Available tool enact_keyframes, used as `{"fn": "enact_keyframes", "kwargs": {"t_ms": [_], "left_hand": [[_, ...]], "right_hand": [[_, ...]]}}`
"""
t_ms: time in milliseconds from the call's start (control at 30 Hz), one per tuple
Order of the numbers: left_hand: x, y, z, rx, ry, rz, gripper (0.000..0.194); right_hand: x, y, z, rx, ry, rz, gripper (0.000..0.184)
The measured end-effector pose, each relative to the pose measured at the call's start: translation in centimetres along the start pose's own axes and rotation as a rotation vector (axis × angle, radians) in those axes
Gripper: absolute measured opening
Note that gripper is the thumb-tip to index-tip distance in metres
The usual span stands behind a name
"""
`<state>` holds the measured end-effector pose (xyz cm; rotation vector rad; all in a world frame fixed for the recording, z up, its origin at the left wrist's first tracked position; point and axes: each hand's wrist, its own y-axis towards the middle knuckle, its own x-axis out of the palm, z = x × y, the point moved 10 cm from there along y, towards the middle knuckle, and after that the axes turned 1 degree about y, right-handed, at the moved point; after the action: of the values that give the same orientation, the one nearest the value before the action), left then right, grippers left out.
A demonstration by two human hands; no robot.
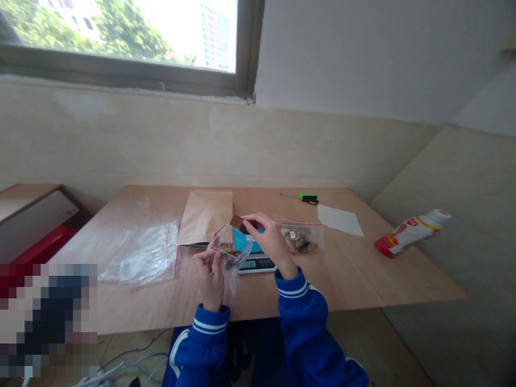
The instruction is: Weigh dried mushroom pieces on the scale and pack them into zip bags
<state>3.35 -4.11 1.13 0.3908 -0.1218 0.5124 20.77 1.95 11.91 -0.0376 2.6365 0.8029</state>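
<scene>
Brown piece (237,221) sits in right hand (267,236), bag (231,269) in left hand (211,274)

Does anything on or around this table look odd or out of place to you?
The white-and-red bottle at the right appears to lean, though lens distortion may cause that. Under the window, the wall edge looks rough, as if chipped. No spill shows around the clear bag in the left hand.

Beyond and left of the right hand (268,236), the window (121,32) glares white. Around that grip, light is muted, finer detail soft.
</scene>
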Motion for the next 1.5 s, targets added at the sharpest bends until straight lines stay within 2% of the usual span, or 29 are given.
{"fn": "enact_keyframes", "kwargs": {"t_ms": [67,133,200,300,367,467,567,633,733,800,867,1000,1100,1167,1233,1300,1500], "left_hand": [[-0.2,0.0,-0.2,-0.029,0.012,0.021,0.030],[-0.4,-0.1,-0.1,-0.047,0.004,0.046,0.032],[-0.5,0.0,-0.1,-0.067,-0.019,0.054,0.033],[-0.2,0.1,-0.4,-0.130,-0.110,0.019,0.032],[0.9,0.1,-1.0,-0.213,-0.225,-0.053,0.032],[3.0,-0.1,-1.5,-0.346,-0.370,-0.177,0.033],[4.8,-0.1,-1.5,-0.421,-0.413,-0.250,0.036],[6.2,-0.1,-1.5,-0.470,-0.421,-0.308,0.038],[7.7,-0.3,-1.8,-0.508,-0.454,-0.367,0.038],[8.2,-0.4,-2.2,-0.516,-0.450,-0.384,0.039],[8.0,-0.8,-3.0,-0.541,-0.397,-0.384,0.041],[5.8,-1.6,-4.3,-0.611,-0.346,-0.310,0.050],[5.7,-2.5,-3.6,-0.616,-0.342,-0.425,0.059],[5.7,-2.5,-2.3,-0.515,-0.251,-0.503,0.048],[5.5,-2.1,-1.0,-0.402,-0.134,-0.519,0.033],[5.1,-1.7,-0.1,-0.344,-0.056,-0.488,0.026],[3.2,-0.3,1.6,-0.283,-0.024,-0.296,0.024]], "right_hand": [[1.6,-0.5,-1.9,-0.015,0.016,-0.174,0.021],[1.8,-0.9,-2.5,-0.011,0.030,-0.209,0.023],[0.9,-1.2,-1.6,0.009,0.051,-0.129,0.026],[-0.3,-2.1,1.7,0.116,0.160,0.018,0.031],[-0.4,-3.1,4.1,0.208,0.282,0.073,0.037],[0.6,-4.8,6.2,0.301,0.493,0.071,0.047],[1.6,-6.4,6.8,0.354,0.656,0.057,0.061],[1.5,-7.1,6.7,0.356,0.656,0.074,0.066],[1.1,-7.6,6.4,0.347,0.580,0.097,0.053],[0.2,-8.0,6.5,0.367,0.543,0.172,0.042],[-1.4,-8.5,6.9,0.394,0.490,0.319,0.036],[-4.7,-10.1,7.1,0.416,0.328,0.601,0.033],[-6.0,-11.0,7.0,0.420,0.248,0.699,0.034],[-6.3,-11.3,6.6,0.410,0.216,0.728,0.033],[-6.3,-11.3,6.2,0.388,0.181,0.730,0.032],[-6.1,-11.2,5.7,0.360,0.138,0.705,0.030],[-5.5,-10.7,5.7,0.271,0.068,0.590,0.032]]}}
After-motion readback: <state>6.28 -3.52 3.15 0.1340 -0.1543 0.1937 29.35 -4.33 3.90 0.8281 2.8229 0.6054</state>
